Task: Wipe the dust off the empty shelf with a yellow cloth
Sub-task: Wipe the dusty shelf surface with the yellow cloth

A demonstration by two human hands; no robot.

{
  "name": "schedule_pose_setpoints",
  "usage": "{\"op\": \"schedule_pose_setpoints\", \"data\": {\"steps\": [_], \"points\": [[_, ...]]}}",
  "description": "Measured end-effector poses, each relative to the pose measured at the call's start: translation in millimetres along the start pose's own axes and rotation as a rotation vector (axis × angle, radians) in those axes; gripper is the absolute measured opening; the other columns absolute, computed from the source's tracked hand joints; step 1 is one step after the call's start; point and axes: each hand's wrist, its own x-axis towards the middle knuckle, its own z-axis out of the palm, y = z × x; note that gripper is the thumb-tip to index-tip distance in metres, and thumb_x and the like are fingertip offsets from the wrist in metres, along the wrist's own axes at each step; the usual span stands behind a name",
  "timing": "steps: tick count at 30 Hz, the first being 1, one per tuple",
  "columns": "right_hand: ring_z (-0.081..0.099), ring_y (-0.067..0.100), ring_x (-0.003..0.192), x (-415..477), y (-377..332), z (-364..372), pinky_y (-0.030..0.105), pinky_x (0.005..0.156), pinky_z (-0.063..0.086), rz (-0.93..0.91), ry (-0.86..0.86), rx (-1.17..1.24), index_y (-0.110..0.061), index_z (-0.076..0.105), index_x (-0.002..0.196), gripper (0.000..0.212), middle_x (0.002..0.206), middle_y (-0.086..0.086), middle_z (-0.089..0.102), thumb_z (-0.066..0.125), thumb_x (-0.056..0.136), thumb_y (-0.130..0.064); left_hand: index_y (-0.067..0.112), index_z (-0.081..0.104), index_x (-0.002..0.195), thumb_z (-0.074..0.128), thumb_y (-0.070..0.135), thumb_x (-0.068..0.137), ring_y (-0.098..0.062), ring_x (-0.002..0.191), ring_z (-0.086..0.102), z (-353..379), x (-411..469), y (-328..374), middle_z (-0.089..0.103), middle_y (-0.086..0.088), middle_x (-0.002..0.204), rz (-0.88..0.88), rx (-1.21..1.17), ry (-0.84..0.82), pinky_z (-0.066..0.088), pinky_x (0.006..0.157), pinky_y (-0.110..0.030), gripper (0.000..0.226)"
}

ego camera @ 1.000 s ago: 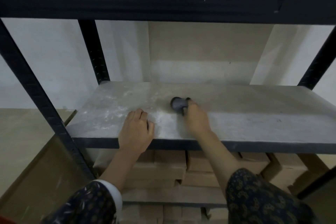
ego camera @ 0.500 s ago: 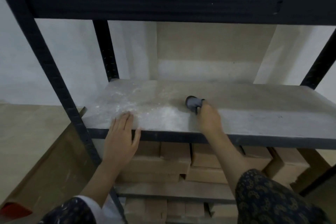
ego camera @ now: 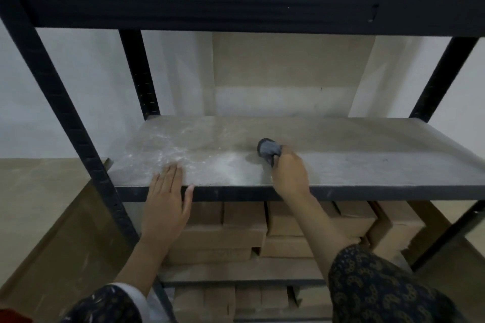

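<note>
The grey shelf board point(ego camera: 367, 165) of a black metal rack fills the middle of the view, and white dust lies on its left half. My right hand point(ego camera: 290, 176) is shut on a small bunched cloth point(ego camera: 268, 149) that looks grey-blue here, and the cloth presses on the board near its centre. My left hand point(ego camera: 168, 199) lies flat with fingers spread over the shelf's front edge, left of the cloth, its fingertips on the dusty patch.
Black rack uprights stand at the front left point(ego camera: 65, 118), back left point(ego camera: 139, 73) and back right point(ego camera: 441, 78). An upper shelf beam point(ego camera: 236, 5) with dark bundles on it runs overhead. Cardboard boxes point(ego camera: 236, 236) are stacked on the shelf below.
My left hand has slid back from the board's surface to its front edge and its fingers have flattened out. The right hand stays on the cloth at mid-shelf. The view has shifted left.
</note>
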Motion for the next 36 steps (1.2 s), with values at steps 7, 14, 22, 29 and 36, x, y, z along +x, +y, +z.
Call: {"op": "schedule_pose_setpoints", "data": {"steps": [7, 14, 22, 29, 36], "points": [[0.05, 0.032, 0.115, -52, -56, 26, 0.038, 0.091, 0.045, -0.262, -0.159, 0.021, -0.004, 0.036, 0.138, 0.042, 0.129, 0.017, 0.053, 0.043, 0.096, -0.006, -0.001, 0.043, 0.139, 0.015, 0.05, 0.098, -0.029, 0.136, 0.039, 1, 3, -1, 0.044, -0.018, 0.144, 0.002, 0.022, 0.001, 0.026, 0.116, -0.042, 0.07], [0.058, 0.037, 0.106, -7, -22, 0, 0.038, 0.08, 0.047, -0.036, -0.016, 0.031, -0.001, 0.049, 0.126, 0.03, 0.121, 0.021, 0.061, 0.044, 0.097, -0.009, 0.0, 0.04, 0.141, 0.016, 0.047, 0.098, -0.026, 0.139, 0.035, 0, 2, -2, 0.041, -0.016, 0.147, 0.025, 0.044, 0.001, 0.024, 0.117, -0.04, 0.068], [0.057, 0.033, 0.107, -42, -64, 31, 0.038, 0.083, 0.048, -0.274, -0.215, 0.055, -0.004, 0.045, 0.13, 0.033, 0.123, 0.018, 0.058, 0.041, 0.098, -0.01, 0.001, 0.041, 0.141, 0.017, 0.047, 0.098, -0.026, 0.139, 0.035, 3, 3, -6, 0.04, -0.016, 0.147, 0.022, 0.049, 0.004, 0.024, 0.117, -0.04, 0.067], [0.058, 0.038, 0.104, 27, -29, 1, 0.03, 0.068, 0.034, -0.052, -0.096, 0.074, 0.002, 0.046, 0.123, 0.029, 0.119, 0.025, 0.059, 0.042, 0.099, -0.012, 0.004, 0.025, 0.148, 0.017, 0.045, 0.099, -0.021, 0.146, 0.015, -2, -4, -14, 0.022, -0.01, 0.156, 0.049, 0.037, 0.049, 0.01, 0.12, -0.037, 0.064], [0.057, 0.037, 0.112, 37, -55, 45, 0.04, 0.084, 0.046, -0.206, -0.224, -0.05, -0.001, 0.043, 0.131, 0.036, 0.127, 0.022, 0.057, 0.042, 0.097, -0.013, 0.002, 0.025, 0.148, 0.021, 0.04, 0.1, -0.02, 0.146, 0.016, 4, -6, -22, 0.025, -0.012, 0.155, 0.028, 0.038, 0.022, 0.011, 0.12, -0.038, 0.061]]}}
